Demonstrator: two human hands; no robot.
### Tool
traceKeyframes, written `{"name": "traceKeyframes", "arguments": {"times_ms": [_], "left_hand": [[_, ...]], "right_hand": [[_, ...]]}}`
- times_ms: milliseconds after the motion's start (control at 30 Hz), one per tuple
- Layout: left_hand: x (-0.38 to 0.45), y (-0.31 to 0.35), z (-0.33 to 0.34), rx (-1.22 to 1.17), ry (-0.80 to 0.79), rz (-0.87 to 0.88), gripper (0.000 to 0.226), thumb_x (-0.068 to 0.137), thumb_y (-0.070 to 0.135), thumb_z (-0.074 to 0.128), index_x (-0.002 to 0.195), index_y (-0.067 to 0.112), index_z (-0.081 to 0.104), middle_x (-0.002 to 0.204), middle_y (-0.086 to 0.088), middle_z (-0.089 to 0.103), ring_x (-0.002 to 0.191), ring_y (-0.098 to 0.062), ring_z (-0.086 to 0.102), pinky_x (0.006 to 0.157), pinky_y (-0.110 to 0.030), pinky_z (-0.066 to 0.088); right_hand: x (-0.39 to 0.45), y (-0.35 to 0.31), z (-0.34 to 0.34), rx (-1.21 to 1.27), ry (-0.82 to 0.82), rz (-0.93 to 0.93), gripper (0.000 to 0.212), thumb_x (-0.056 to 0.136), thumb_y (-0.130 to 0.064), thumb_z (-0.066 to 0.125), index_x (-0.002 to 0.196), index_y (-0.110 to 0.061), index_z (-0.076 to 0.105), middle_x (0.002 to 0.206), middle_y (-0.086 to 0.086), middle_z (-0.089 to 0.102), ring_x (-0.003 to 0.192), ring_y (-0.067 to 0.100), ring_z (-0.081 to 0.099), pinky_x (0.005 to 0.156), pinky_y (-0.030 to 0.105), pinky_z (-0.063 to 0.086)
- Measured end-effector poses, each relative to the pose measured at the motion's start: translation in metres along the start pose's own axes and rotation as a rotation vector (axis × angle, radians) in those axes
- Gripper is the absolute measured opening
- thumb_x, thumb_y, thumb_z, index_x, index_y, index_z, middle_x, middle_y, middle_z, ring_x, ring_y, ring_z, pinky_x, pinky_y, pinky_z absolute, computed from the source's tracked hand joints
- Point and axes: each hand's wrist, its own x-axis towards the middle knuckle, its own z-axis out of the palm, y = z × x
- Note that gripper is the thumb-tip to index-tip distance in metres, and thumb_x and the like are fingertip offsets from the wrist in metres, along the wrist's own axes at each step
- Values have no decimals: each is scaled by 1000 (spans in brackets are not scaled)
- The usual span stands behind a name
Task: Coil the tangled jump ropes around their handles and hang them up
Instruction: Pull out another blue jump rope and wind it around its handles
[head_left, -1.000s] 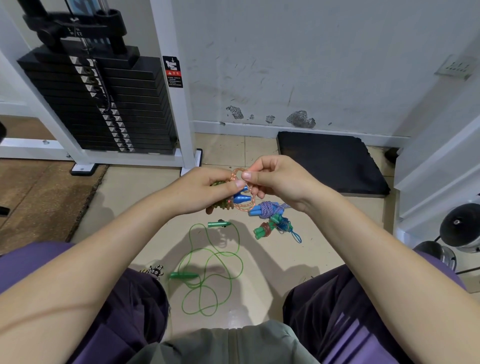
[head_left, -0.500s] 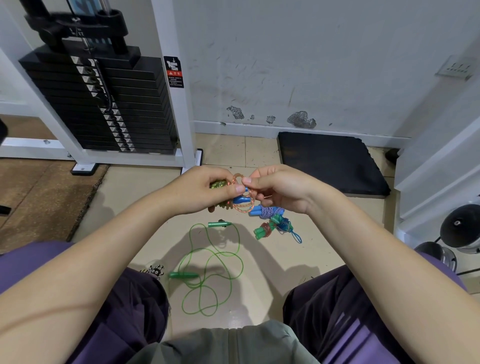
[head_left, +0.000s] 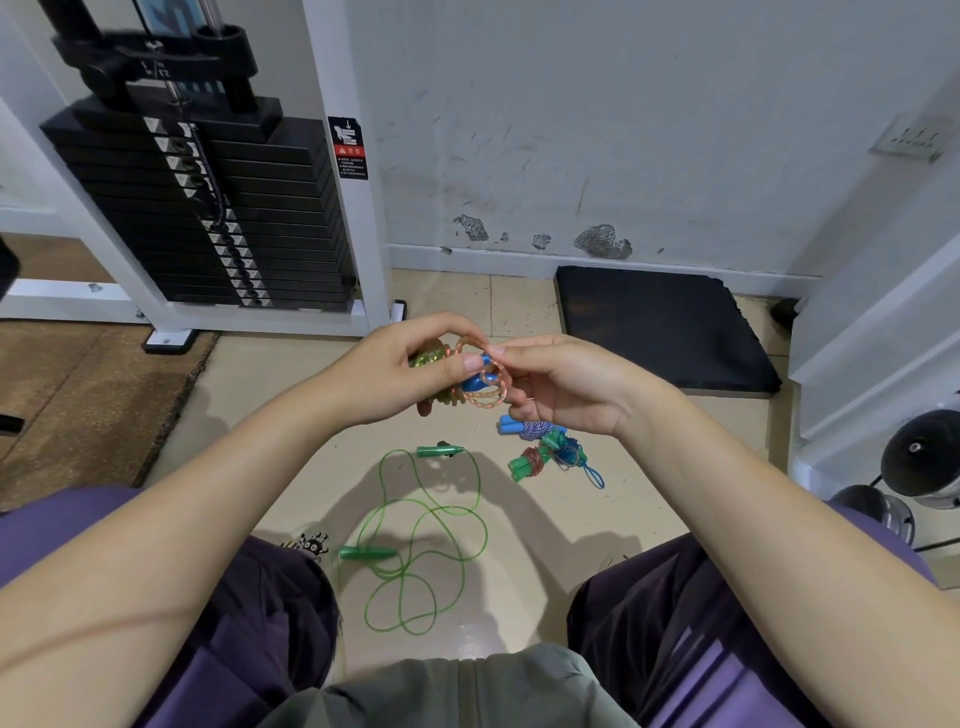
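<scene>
A seated person holds a partly coiled orange jump rope (head_left: 480, 387) between both hands above a tiled floor (head_left: 270, 395). The left hand (head_left: 400, 371) is curled around the bundle, its fingers closed over the wound coils and a glittery green-gold handle (head_left: 428, 358), thumb pressed along the top. The right hand (head_left: 558, 387) meets it from the other side, thumb and forefinger pinching a loop of the orange cord where it passes a blue handle (head_left: 475, 382) — the remaining fingers are loosely bent beneath.

Below the hands and nearer the person's knees, a green jump rope (head_left: 415, 545) lies loose and uncoiled on the floor, one green handle (head_left: 439, 450) just under the left hand and the other (head_left: 366, 552) close to the left knee. Under the right wrist sits a small cluster of already wound ropes: a blue-handled rope with purple-and-white cord (head_left: 527, 427), and beside it a green-handled bundle (head_left: 532, 460) with a blue cord loop (head_left: 589, 470) trailing out.

Beyond the left hand stands a weight-stack machine (head_left: 208, 208) in a white frame; beyond the right hand a black foam mat (head_left: 660, 322) lies against the scuffed wall (head_left: 623, 130).
</scene>
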Motion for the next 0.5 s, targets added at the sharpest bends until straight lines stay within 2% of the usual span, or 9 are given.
{"name": "traceKeyframes", "arguments": {"times_ms": [67,133,233,300,400,500], "left_hand": [[0,-2,-1,11,28,-18,29,84,56,60,104,35,65,86,-11,69,69,-38,61,56,-44,56],[0,-4,0,34,63,-52,27,85,54,61,99,32,65,81,-5,69,65,-35,61,54,-41,56],[2,-7,0,72,115,-100,14,94,42,62,90,28,64,76,-3,66,53,-19,59,48,-23,47],[3,-6,0,86,134,-127,13,96,37,60,87,28,63,72,0,66,50,-16,59,46,-17,41],[3,-4,1,68,142,-151,14,96,37,59,87,26,64,67,4,65,50,-17,59,44,-16,40],[4,-3,1,61,144,-185,18,96,39,59,90,23,64,68,1,67,51,-19,59,45,-22,41]], "right_hand": [[0,0,-1,-15,27,-27,20,96,-17,55,105,-1,63,72,4,52,57,10,41,49,19,38],[-2,-1,-3,-160,73,-55,24,95,-19,60,105,1,68,79,6,57,58,11,46,54,21,40],[-6,-1,4,-484,134,-130,21,86,-21,73,105,-11,73,78,0,62,64,12,53,61,24,44],[-5,1,11,-580,225,-222,27,81,-17,79,105,-13,67,74,3,62,64,15,56,60,30,48],[-1,3,15,-576,343,-380,23,82,-11,76,95,-11,57,76,12,60,57,21,58,55,35,48],[-1,0,13,-610,449,-462,12,85,-13,74,82,-12,63,70,4,61,56,17,58,53,33,48]]}}
